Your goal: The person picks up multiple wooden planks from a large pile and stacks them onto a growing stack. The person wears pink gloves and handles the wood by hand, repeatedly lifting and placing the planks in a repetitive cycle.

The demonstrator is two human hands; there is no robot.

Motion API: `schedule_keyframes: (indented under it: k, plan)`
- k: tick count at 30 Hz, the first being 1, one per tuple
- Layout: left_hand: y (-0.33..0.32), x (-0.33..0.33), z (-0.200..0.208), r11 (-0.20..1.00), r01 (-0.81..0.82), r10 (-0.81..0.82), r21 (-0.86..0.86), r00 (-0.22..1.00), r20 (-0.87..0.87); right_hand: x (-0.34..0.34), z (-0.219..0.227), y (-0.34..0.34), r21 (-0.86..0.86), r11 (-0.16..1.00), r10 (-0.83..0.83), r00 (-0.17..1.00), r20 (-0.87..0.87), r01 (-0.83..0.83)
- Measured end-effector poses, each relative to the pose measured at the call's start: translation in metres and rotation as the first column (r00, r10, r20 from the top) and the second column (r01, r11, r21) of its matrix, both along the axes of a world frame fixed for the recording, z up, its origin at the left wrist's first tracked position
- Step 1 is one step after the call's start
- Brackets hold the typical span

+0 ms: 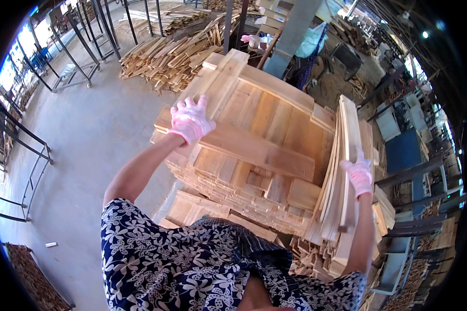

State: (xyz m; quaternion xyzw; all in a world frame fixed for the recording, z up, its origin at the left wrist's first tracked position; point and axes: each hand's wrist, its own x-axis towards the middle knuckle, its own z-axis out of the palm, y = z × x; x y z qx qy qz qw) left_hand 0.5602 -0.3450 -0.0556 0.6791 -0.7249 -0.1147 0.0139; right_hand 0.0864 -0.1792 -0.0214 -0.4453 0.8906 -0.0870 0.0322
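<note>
My left hand (191, 120), in a pink and white glove, lies with spread fingers at the left end of a long wooden board (259, 147). That board lies across the top of a stack of wooden boards (228, 179). On the right, my right hand (359, 173), gloved alike, grips a tall wooden board (351, 127) by its edge, with the thumb over the near side. This board stands at the front of several thin boards leaning on edge against the stack's right side. The right fingers are slightly blurred.
A loose heap of wood strips (166, 62) lies on the floor beyond the stack. Black metal racks (23, 176) stand to the left. A grey post (290, 39) rises behind the stack. Wood scraps (308, 259) lie below my right arm, and a blue panel (403, 150) is farther right.
</note>
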Motion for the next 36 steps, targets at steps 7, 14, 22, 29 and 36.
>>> schedule_keyframes:
  k: [7, 14, 22, 29, 36]
  plan:
    - [-0.050, -0.024, 0.041, 0.994, 0.051, -0.050, 0.092, 0.999, -0.015, 0.142, -0.014, -0.071, -0.445, 0.851, 0.467, 0.789, 0.400, -0.278]
    - [-0.091, -0.028, 0.010, 0.990, 0.041, -0.008, 0.138, 0.972, -0.236, 0.246, -0.039, -0.146, 0.081, 0.981, 0.144, 0.944, 0.298, -0.176]
    - [-0.112, 0.006, -0.007, 0.998, 0.032, -0.025, 0.048, 0.990, -0.136, 0.193, -0.075, -0.169, -0.331, 0.923, 0.360, 0.741, 0.567, -0.196]
    - [-0.160, 0.003, -0.030, 0.989, -0.103, 0.131, 0.102, 0.933, -0.334, 0.239, -0.112, -0.215, -0.365, 0.864, 0.482, 0.777, 0.405, -0.346]
    - [-0.199, 0.043, -0.084, 0.983, 0.149, -0.159, -0.107, 0.983, -0.088, 0.311, -0.115, -0.245, -0.201, 0.878, 0.471, 0.714, 0.518, -0.434]
